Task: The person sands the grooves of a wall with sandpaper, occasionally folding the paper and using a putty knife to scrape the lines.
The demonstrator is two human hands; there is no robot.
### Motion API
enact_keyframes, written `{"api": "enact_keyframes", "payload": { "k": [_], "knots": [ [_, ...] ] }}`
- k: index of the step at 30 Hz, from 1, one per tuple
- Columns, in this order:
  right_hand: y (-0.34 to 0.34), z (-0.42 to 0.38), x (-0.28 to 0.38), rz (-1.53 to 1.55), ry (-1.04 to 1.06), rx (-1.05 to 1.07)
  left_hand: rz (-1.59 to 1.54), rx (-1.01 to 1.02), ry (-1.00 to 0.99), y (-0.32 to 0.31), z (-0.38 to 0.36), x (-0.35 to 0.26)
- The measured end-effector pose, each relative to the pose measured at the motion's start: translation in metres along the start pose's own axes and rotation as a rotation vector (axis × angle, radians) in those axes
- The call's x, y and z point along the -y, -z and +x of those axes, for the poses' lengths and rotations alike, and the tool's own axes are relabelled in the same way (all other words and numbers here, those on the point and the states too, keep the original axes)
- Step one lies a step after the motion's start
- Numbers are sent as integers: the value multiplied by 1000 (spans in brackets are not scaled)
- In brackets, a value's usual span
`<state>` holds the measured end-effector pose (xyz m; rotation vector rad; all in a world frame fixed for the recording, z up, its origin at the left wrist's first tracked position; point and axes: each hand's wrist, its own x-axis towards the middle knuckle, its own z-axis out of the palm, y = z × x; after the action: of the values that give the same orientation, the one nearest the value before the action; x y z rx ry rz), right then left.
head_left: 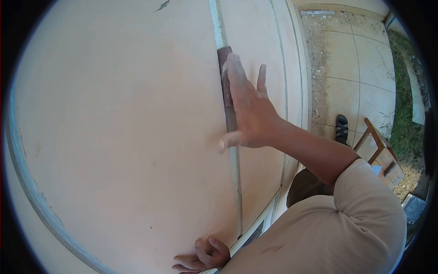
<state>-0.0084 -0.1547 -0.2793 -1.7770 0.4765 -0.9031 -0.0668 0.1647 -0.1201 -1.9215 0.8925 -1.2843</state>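
Observation:
A long dark brown strip (226, 77), like a sanding piece, lies lengthwise along a narrow pale groove (235, 173) in the cream-coloured surface (123, 114). My right hand (251, 105) presses the strip against the surface with its middle fingers together. Its thumb and an outer finger stick out to the sides, and the thumb is blurred. Pale dust coats the fingertips. Lower down, my left hand (205, 255) rests near the surface's bottom edge, its fingers loosely bent and apart, with nothing seen in it.
Curved grey-blue trim (32, 187) borders the surface on the left. At right are a tiled floor (335, 55) with debris, a sandalled foot (341, 128), a wooden stool (385, 153) and grass (404, 105). A dark chip mark shows at the top.

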Motion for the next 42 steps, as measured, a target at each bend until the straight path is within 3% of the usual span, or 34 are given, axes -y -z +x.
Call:
{"api": "enact_keyframes", "payload": {
  "k": [3, 7, 11, 13, 16, 19, 23, 25, 26, 28, 30, 33, 34, 37, 40, 42],
  "knots": [
    [7, 39, 1, -38, -75, 32, -33, -9, 33, -4, -2, 2],
    [-16, -51, 17, 58, 101, 141, 15, -36, 0, -9, 2, -7],
    [10, 34, -5, 81, -90, 22, 35, 49, 57, -3, -1, -7],
    [9, 52, -4, -118, -96, -25, 15, 21, 58, -6, -3, -4],
    [-19, -49, 22, 88, 42, 142, 16, -23, 56, -6, 3, -9],
    [-19, -68, 28, 94, 111, 228, -5, -57, 50, -10, 0, -7],
    [13, 48, -9, -3, -65, -2, 32, 5, 77, -3, 1, -5],
    [21, 72, -14, 99, -140, -3, 134, 74, -98, -5, 2, 0],
    [13, 49, -3, 20, -85, 7, 129, 69, -103, -7, 3, -1],
    [-10, -30, 14, 19, 51, 126, 11, -105, 107, -11, 3, -14],
    [-23, -92, 35, 62, 125, 377, 48, -38, 78, -5, 4, -13],
    [-14, -51, 23, -68, 32, 295, 33, 21, 37, 0, 6, -8],
    [-4, -14, 12, 42, -67, 174, -28, -10, 76, -2, 6, -11],
    [-4, 22, 4, -74, -23, 36, -1, 21, 75, -4, -2, -3],
    [-33, -83, 29, 97, 110, 191, 15, -16, 47, -8, 1, -5],
    [-30, -98, 39, 86, 101, 280, 1, -17, 47, -6, 5, -10]
  ]
}}
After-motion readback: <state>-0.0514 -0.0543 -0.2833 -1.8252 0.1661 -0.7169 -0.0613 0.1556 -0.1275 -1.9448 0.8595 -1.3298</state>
